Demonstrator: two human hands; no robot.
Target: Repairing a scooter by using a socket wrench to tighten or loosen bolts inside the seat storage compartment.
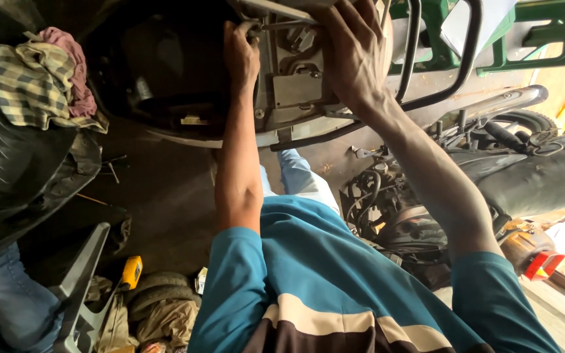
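Overhead, a scooter's dark underside (158,72) fills the upper part of the view, with a grey metal bracket plate (295,85) fixed at its rear and a black tubular grab rail (420,59) curving beside it. A motorcycle (524,170) stands to the right, well apart. The right hand (354,52) lies spread against the plate's upper part, fingers extended, grasping nothing that I can tell. The left hand (240,55) is curled around a thin metal tool (282,26) that reaches across to the plate. A checked cloth (31,85) lies at far left.
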